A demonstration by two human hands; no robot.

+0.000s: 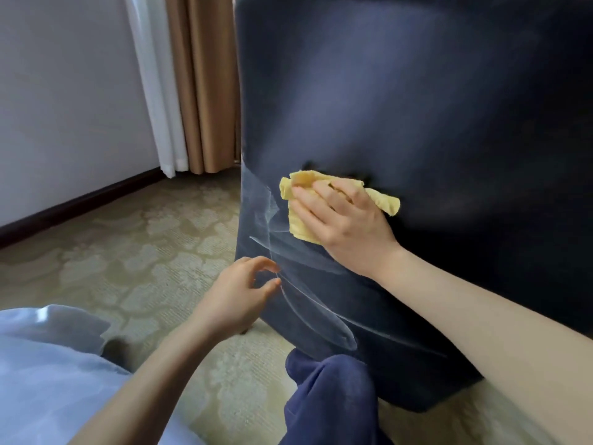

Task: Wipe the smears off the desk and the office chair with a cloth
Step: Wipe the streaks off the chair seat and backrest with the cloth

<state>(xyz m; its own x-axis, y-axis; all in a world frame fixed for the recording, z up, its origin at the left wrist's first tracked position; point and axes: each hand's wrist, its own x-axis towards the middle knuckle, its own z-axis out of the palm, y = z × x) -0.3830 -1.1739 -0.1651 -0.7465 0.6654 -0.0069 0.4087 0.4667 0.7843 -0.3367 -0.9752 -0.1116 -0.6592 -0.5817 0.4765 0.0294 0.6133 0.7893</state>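
Our right grip [340, 216] presses the yellow cloth [386, 202] onto the chair back [417, 91] with spread fingers. We judge this the chair-wiping step. Pale smears [308, 284] lie at six o'clock of the cloth, so the next stroke should go there. Our left grip [234, 300], at seven o'clock, is loosely curled and holds nothing. The desk is out of view.

The single head-worn camera looked forward and down, very near the chair back [417, 107], which filled its right; carpet [128, 252] lay left.
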